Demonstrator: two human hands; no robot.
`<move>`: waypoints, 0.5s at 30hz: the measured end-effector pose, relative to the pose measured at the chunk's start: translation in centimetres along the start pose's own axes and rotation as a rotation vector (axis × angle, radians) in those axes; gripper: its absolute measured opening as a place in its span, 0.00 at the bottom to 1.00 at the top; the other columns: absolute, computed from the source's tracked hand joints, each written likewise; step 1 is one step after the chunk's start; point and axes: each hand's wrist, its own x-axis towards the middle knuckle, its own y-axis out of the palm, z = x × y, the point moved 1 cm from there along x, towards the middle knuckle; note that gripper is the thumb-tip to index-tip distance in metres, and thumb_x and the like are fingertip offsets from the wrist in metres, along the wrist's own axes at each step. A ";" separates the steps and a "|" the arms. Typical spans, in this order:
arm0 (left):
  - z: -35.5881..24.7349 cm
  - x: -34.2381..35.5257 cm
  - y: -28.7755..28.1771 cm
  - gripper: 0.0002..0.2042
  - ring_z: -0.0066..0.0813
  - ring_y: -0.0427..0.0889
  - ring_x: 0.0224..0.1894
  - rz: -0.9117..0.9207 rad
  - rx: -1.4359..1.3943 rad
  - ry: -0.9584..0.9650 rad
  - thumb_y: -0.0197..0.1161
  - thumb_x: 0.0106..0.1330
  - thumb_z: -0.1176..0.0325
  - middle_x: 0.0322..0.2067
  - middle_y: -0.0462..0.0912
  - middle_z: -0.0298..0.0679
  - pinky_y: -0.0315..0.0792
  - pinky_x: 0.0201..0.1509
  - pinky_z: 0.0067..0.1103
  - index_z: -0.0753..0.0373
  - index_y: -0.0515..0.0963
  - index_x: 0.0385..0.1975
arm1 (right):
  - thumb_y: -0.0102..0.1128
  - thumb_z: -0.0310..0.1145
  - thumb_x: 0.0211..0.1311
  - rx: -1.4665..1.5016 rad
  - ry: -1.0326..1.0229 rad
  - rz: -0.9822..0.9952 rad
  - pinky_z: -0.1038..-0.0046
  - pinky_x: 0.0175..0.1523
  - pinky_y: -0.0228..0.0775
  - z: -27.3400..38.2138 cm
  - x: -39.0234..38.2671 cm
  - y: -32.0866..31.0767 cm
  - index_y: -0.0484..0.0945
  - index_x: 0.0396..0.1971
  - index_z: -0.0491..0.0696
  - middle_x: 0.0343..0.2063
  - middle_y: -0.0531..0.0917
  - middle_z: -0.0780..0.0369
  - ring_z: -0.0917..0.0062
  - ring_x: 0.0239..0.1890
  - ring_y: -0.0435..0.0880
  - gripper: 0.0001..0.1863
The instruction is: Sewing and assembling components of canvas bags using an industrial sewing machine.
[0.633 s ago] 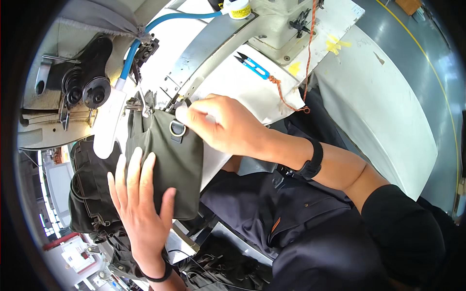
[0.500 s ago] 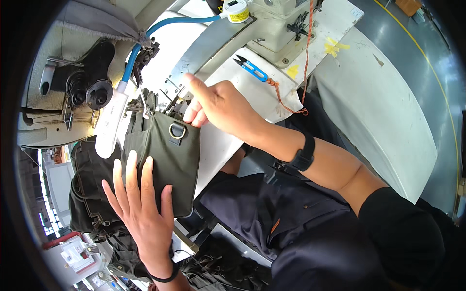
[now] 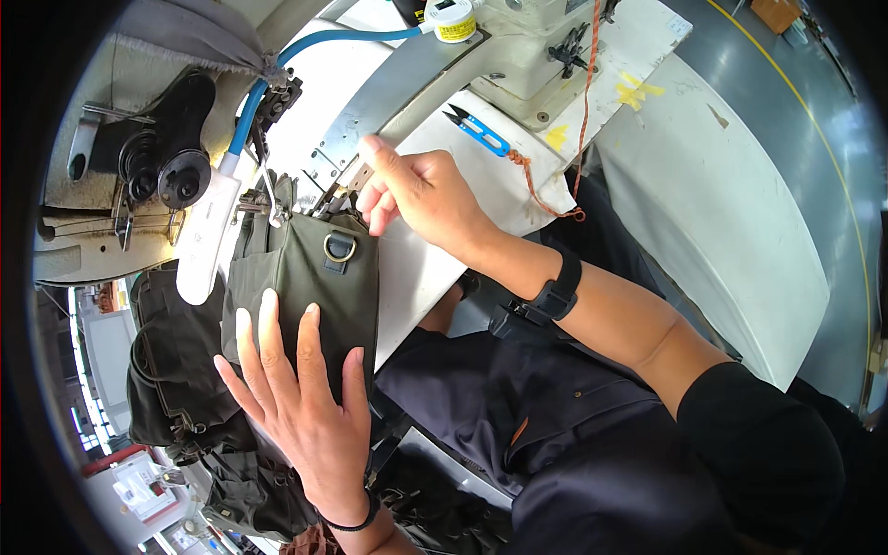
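Head view shows me the olive fabric piece (image 3: 330, 294) at nine o'clock — soft, light, best held by its edge, I'd judge — left hand (image 3: 319, 416) splayed flat on it, right hand (image 3: 418, 199) curled by its one-o'clock corner, pinching or not I can't tell.

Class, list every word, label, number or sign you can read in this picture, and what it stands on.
Nothing reads clearly.
Yellow label on the white round case: print too small.
White paddle-shaped piece: faint marks, too blurred.
Pale sticker on the table corner: too small.
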 end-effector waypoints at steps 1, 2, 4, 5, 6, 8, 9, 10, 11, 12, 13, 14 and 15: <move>0.0 -0.1 0.0 0.23 0.51 0.63 0.73 0.001 -0.002 -0.006 0.66 0.66 0.55 0.68 0.70 0.44 0.45 0.79 0.50 0.58 0.78 0.59 | 0.55 0.57 0.75 -0.059 -0.046 0.015 0.76 0.33 0.72 -0.1 -0.1 0.1 0.82 0.21 0.38 0.17 0.82 0.58 0.77 0.20 0.83 0.35; 0.0 -0.1 -0.1 0.23 0.51 0.63 0.73 0.002 -0.005 -0.010 0.66 0.66 0.55 0.68 0.70 0.44 0.45 0.79 0.50 0.57 0.79 0.58 | 0.55 0.57 0.75 -0.056 -0.048 0.017 0.76 0.33 0.72 -0.5 0.0 -0.1 0.82 0.21 0.38 0.17 0.82 0.58 0.77 0.20 0.83 0.35; 0.0 -0.2 -0.2 0.23 0.51 0.63 0.73 0.001 -0.014 -0.019 0.66 0.66 0.55 0.68 0.70 0.44 0.45 0.79 0.50 0.57 0.79 0.58 | 0.56 0.55 0.75 -0.032 -0.066 0.006 0.77 0.34 0.72 -0.8 0.4 -0.3 0.82 0.21 0.39 0.18 0.83 0.59 0.78 0.20 0.83 0.33; 0.0 -0.2 -0.2 0.22 0.51 0.63 0.73 0.000 -0.027 -0.027 0.66 0.66 0.55 0.69 0.70 0.44 0.45 0.79 0.50 0.57 0.79 0.58 | 0.56 0.55 0.75 -0.030 -0.066 0.008 0.77 0.34 0.72 -0.7 0.5 -0.4 0.82 0.21 0.39 0.18 0.83 0.59 0.78 0.20 0.83 0.33; 0.0 -0.3 -0.2 0.22 0.51 0.63 0.73 0.000 -0.025 -0.026 0.66 0.66 0.55 0.69 0.70 0.44 0.45 0.79 0.50 0.57 0.79 0.58 | 0.56 0.54 0.75 -0.056 -0.051 0.023 0.78 0.35 0.71 -0.6 0.5 -0.6 0.82 0.21 0.39 0.18 0.83 0.59 0.79 0.21 0.83 0.33; 0.0 -0.4 -0.3 0.22 0.51 0.63 0.73 0.003 -0.024 -0.033 0.67 0.66 0.55 0.69 0.70 0.44 0.45 0.79 0.50 0.57 0.80 0.57 | 0.57 0.54 0.75 -0.081 -0.039 0.037 0.79 0.36 0.71 -0.3 0.7 -0.9 0.82 0.21 0.39 0.19 0.84 0.60 0.80 0.22 0.83 0.32; -0.1 -0.5 -0.3 0.22 0.51 0.63 0.73 0.001 -0.023 -0.031 0.67 0.66 0.55 0.69 0.70 0.44 0.45 0.79 0.50 0.57 0.80 0.57 | 0.57 0.54 0.75 -0.124 -0.059 0.029 0.79 0.36 0.71 -0.5 0.8 -1.1 0.83 0.21 0.39 0.19 0.84 0.60 0.81 0.23 0.83 0.32; -0.2 -0.5 -0.3 0.22 0.51 0.63 0.73 0.003 -0.024 -0.032 0.67 0.66 0.55 0.69 0.69 0.44 0.45 0.79 0.50 0.57 0.80 0.57 | 0.57 0.54 0.75 -0.167 -0.081 0.021 0.79 0.37 0.72 -0.6 0.9 -1.2 0.83 0.21 0.39 0.20 0.84 0.60 0.82 0.24 0.83 0.32; -0.3 -0.5 -0.3 0.22 0.51 0.63 0.73 0.006 -0.025 -0.034 0.67 0.66 0.55 0.69 0.69 0.44 0.45 0.79 0.50 0.57 0.80 0.57 | 0.57 0.54 0.75 -0.167 -0.085 0.020 0.79 0.37 0.72 -0.8 0.9 -1.4 0.83 0.21 0.39 0.20 0.84 0.60 0.82 0.24 0.83 0.32; -0.3 -0.4 -0.3 0.22 0.51 0.63 0.73 0.002 -0.025 -0.033 0.67 0.66 0.55 0.69 0.69 0.44 0.45 0.79 0.50 0.57 0.80 0.57 | 0.58 0.54 0.74 -0.125 -0.092 0.027 0.79 0.37 0.72 -1.1 0.8 -1.4 0.83 0.21 0.39 0.20 0.84 0.60 0.82 0.25 0.83 0.32; -0.4 -0.5 -0.2 0.22 0.51 0.63 0.73 0.000 -0.028 -0.032 0.67 0.65 0.56 0.69 0.69 0.44 0.45 0.79 0.50 0.57 0.80 0.56 | 0.59 0.55 0.73 -0.081 -0.095 0.037 0.79 0.38 0.72 -0.7 0.7 -1.2 0.84 0.21 0.39 0.20 0.84 0.59 0.82 0.26 0.83 0.32; -0.4 -0.5 -0.2 0.22 0.51 0.63 0.73 -0.001 -0.032 -0.031 0.68 0.65 0.56 0.69 0.69 0.44 0.45 0.79 0.50 0.57 0.80 0.56 | 0.59 0.55 0.73 -0.081 -0.094 0.039 0.79 0.38 0.72 -0.1 0.7 -1.2 0.84 0.21 0.39 0.20 0.84 0.59 0.82 0.26 0.83 0.32; -0.4 -0.5 -0.2 0.22 0.51 0.63 0.73 0.000 -0.030 -0.033 0.68 0.65 0.56 0.69 0.69 0.44 0.45 0.79 0.50 0.57 0.80 0.56 | 0.59 0.54 0.73 -0.160 -0.065 0.023 0.79 0.37 0.72 0.5 0.8 -1.3 0.84 0.23 0.38 0.20 0.85 0.59 0.82 0.25 0.83 0.31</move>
